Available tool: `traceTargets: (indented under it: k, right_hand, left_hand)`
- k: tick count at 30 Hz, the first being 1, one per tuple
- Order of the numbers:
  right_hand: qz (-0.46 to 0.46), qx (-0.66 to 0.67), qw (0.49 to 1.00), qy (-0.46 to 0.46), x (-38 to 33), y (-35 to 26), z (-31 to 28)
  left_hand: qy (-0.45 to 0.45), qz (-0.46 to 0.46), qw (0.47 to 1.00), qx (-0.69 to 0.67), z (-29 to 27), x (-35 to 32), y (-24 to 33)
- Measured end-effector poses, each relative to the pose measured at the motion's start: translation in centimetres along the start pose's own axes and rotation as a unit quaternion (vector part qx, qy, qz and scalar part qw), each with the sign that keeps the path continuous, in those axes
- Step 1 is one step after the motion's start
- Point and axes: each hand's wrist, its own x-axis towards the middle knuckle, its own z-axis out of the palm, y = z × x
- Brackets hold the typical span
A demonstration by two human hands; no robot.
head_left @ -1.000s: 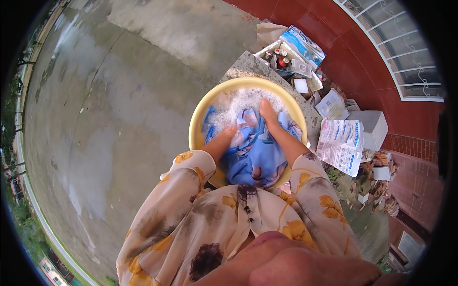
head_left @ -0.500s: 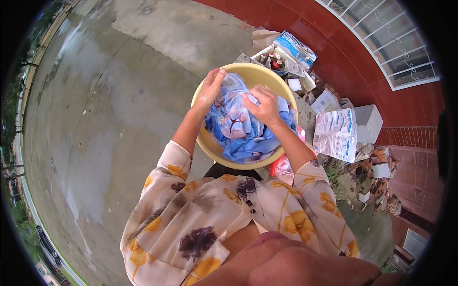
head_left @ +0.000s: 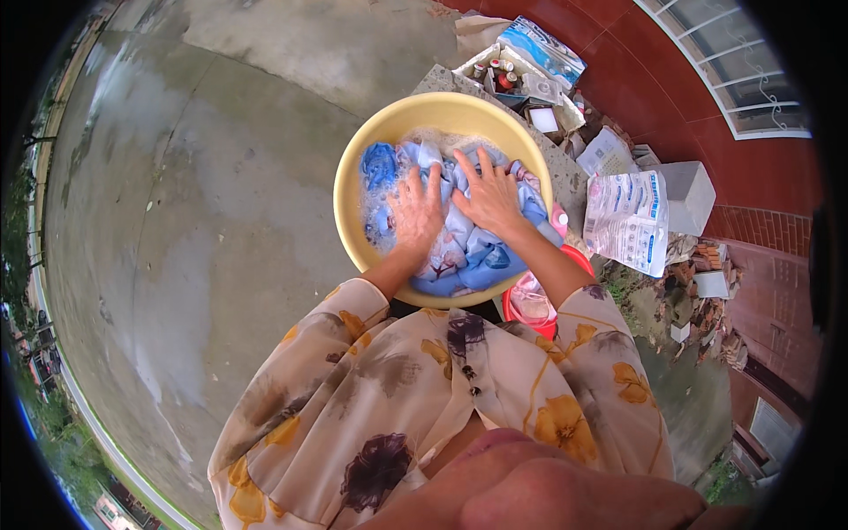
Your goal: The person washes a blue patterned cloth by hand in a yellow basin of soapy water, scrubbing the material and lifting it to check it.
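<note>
A round yellow basin (head_left: 415, 119) stands on wet concrete and holds soapy water and a blue and white cloth (head_left: 477, 252). My left hand (head_left: 417, 212) lies flat on the cloth in the middle of the basin, fingers spread. My right hand (head_left: 488, 194) presses the same cloth just beside it, fingers also spread. Foam shows at the far side of the basin. Both forearms reach in from the near rim, in flowered sleeves.
A red container (head_left: 534, 300) sits beside the basin at my right elbow. To the right lie a white printed bag (head_left: 629, 219), a grey block (head_left: 691, 194), an open box of small bottles (head_left: 508, 72) and rubble. A red wall with a barred window rises beyond. Wet concrete (head_left: 194, 221) spreads left.
Both hands have come down from the basin's far rim onto the middle of the cloth and flattened on it. The view has shifted, so the basin sits nearer the centre.
</note>
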Motion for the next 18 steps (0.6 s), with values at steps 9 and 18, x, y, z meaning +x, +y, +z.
traceTargets:
  k: [9, 18]
  right_hand:
    - [0.16, 0.078, 0.967, -0.185, 8.5, 2.2, 4.9]
    - [0.161, 0.347, 0.915, 0.126, 9.0, 5.9, 12.8]
  left_hand:
    - [-0.242, 0.052, 0.969, -0.009, 8.2, 6.7, -4.0]
    - [-0.065, -0.187, 0.941, -0.275, 6.7, 11.2, -4.1]
